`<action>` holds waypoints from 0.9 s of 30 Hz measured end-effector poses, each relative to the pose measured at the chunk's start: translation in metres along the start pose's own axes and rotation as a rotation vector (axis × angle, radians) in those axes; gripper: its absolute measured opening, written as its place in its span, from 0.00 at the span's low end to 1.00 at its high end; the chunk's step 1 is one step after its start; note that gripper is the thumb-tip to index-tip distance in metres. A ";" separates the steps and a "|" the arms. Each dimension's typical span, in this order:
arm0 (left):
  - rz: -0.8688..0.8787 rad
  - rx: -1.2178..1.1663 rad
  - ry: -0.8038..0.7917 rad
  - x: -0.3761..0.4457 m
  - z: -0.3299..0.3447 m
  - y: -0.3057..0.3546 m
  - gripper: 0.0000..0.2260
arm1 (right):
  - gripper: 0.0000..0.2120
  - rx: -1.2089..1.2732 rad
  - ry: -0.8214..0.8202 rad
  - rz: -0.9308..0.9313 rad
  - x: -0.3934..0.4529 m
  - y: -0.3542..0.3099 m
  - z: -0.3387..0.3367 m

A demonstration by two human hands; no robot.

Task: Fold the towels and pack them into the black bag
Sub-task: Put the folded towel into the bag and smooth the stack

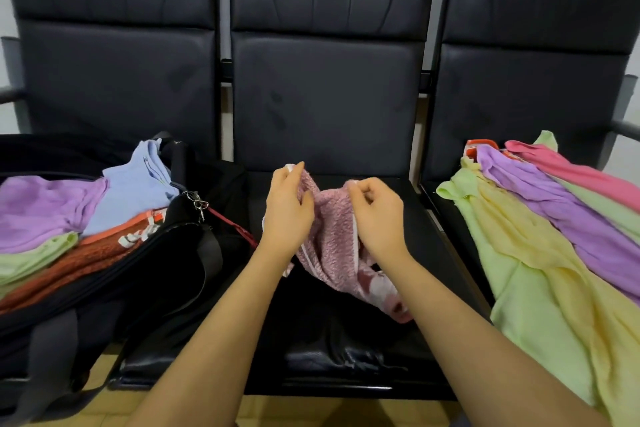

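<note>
Two hands hold one pink towel (332, 236) above the middle seat (346, 340). The left hand (287, 208) pinches an upper corner, and the right hand (377, 215) grips the top edge close beside it. The towel's length hangs down toward the person. The black bag (145, 281) is nearer the left hand.

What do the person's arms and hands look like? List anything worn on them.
Both forearms are bare up to the bottom edge of the picture: no sleeves show. The left hand and the right hand wear no gloves, and no rings, watch, bracelet or markings can be seen on the sides facing the camera. The fingernails that show look short and unpainted.
</note>
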State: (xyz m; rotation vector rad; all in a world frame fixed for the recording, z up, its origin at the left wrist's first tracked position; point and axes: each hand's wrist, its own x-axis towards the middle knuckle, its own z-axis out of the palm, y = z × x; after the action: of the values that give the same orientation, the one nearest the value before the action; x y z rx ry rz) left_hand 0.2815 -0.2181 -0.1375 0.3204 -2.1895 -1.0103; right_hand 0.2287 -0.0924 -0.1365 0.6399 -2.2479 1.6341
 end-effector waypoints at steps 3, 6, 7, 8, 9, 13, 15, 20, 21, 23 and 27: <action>0.029 0.015 -0.133 0.001 -0.014 0.002 0.29 | 0.13 0.089 0.067 0.043 0.003 -0.012 -0.008; 0.062 0.095 -0.145 0.012 -0.029 0.014 0.28 | 0.12 0.132 0.139 0.091 0.010 -0.023 -0.016; 0.073 0.126 -0.104 0.018 -0.033 0.020 0.26 | 0.11 0.135 0.164 0.101 0.014 -0.028 -0.020; 0.078 0.153 -0.048 0.024 -0.038 0.026 0.24 | 0.10 0.143 0.188 0.104 0.019 -0.033 -0.024; 0.075 0.170 0.007 0.030 -0.043 0.033 0.23 | 0.10 0.160 0.215 0.107 0.024 -0.039 -0.028; 0.108 0.252 0.142 0.053 -0.062 0.059 0.20 | 0.10 0.229 0.313 0.126 0.052 -0.065 -0.048; 0.129 0.352 0.186 0.063 -0.072 0.073 0.19 | 0.10 0.296 0.339 0.119 0.062 -0.080 -0.058; 0.205 0.512 0.233 0.080 -0.093 0.102 0.20 | 0.11 0.430 0.333 0.087 0.075 -0.116 -0.083; 0.199 0.480 0.233 0.083 -0.096 0.106 0.20 | 0.11 0.399 0.338 0.062 0.079 -0.119 -0.087; 0.183 0.381 0.240 0.088 -0.103 0.111 0.21 | 0.11 0.303 0.351 -0.012 0.084 -0.121 -0.093; 0.221 0.213 0.203 0.089 -0.109 0.116 0.23 | 0.08 0.099 0.375 -0.098 0.080 -0.128 -0.101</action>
State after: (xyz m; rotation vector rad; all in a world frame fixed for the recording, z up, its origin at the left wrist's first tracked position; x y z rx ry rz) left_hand 0.2984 -0.2457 0.0422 0.2584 -2.0946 -0.5988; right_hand 0.2228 -0.0444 0.0381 0.4157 -1.8519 1.6653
